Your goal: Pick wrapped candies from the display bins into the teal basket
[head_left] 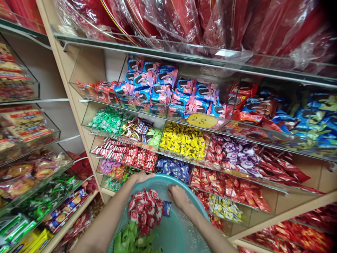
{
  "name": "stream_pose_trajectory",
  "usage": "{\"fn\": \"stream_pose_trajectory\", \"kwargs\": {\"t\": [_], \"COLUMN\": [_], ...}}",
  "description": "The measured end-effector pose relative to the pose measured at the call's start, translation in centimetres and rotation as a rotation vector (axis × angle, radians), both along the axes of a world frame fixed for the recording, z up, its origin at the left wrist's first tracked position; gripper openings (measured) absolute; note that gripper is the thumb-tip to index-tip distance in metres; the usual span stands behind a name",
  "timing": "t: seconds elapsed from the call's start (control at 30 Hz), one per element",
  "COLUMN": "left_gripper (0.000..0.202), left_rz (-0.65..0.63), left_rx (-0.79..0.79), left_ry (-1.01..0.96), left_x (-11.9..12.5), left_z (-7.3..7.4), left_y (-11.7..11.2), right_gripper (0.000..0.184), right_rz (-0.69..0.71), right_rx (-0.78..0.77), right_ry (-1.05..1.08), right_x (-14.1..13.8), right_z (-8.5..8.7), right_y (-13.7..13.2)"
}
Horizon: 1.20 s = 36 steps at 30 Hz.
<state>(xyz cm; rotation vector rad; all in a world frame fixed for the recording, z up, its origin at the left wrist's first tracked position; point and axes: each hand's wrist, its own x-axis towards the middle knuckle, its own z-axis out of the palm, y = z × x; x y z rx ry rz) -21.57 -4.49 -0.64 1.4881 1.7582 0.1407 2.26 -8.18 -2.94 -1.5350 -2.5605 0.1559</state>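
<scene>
A teal plastic basket (pixel 181 228) is in front of me, below the shelves. My left hand (pixel 142 177) is closed over its far left rim. Inside, over the basket's far wall, is my right hand (pixel 179 196) with its fingers curled in; whatever they may hold is hidden. Red-and-white wrapped candies (pixel 146 209) lie heaped in the basket. Next to them is one small dark blue packet (pixel 166 208), just below my right hand. Green wrapped candies (pixel 131 239) fill the near left part. Just beyond the rim sits a bin of dark blue wrapped candies (pixel 172 168).
Glass-fronted shelves hold yellow candies (pixel 183 140), purple-and-white candies (pixel 240 153), green candies (pixel 106 119) and blue-pink cookie packs (pixel 147 80). A yellow "28" tag (pixel 202 120) is on a shelf front. More snack shelves (pixel 28 123) stand left. Plastic-wrapped red items (pixel 168 21) lie on top.
</scene>
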Motion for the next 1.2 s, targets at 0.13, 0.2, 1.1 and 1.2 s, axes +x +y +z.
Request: {"fn": "stream_pose_trajectory", "kwargs": {"t": [0.13, 0.2, 1.1, 1.2], "left_gripper": [0.084, 0.084, 0.081, 0.079], "left_rz": [-0.001, 0.010, 0.041, 0.037], "left_rx": [-0.002, 0.005, -0.029, -0.031], "left_ry": [-0.009, 0.000, -0.076, -0.087], "left_x": [0.0, 0.0, 0.2, 0.1], "left_z": [0.0, 0.1, 0.1, -0.2], "left_y": [0.0, -0.1, -0.3, -0.2], "right_gripper": [0.021, 0.021, 0.028, 0.029], "right_rz": [-0.064, -0.168, -0.221, -0.219], "right_rx": [0.109, 0.166, 0.177, 0.183], "right_ry": [0.315, 0.435, 0.738, 0.749], "right_x": [1.4, 2.2, 3.7, 4.0], "right_z": [3.3, 3.7, 2.1, 2.5], "right_y": [2.0, 3.0, 4.4, 4.0]}}
